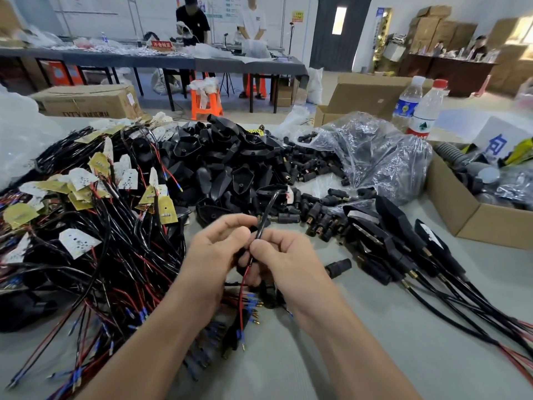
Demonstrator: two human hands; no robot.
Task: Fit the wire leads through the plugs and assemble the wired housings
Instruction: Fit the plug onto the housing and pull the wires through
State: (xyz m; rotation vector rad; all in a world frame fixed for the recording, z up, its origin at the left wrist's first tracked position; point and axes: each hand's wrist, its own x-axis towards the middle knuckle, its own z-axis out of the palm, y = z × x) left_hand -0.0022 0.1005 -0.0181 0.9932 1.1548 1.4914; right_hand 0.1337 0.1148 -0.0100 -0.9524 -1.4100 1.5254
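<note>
Above the grey table [375, 342], both hands meet at the centre. The right hand [285, 255] pinches a black cable [266, 215], which stands upright and arches away at its top. Its red lead [241, 295] hangs straight down below the grip. The left hand [219, 246] curls around a mostly hidden black plug [253, 228] that touches the cable.

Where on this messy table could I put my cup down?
The widest bare table is bottom right, between the right forearm and the finished cables. A smaller patch surrounds the lone plug. Crowded: the wire tangle at left, the housing pile ahead, and where the left hand and right hand hold a black cable.
</note>
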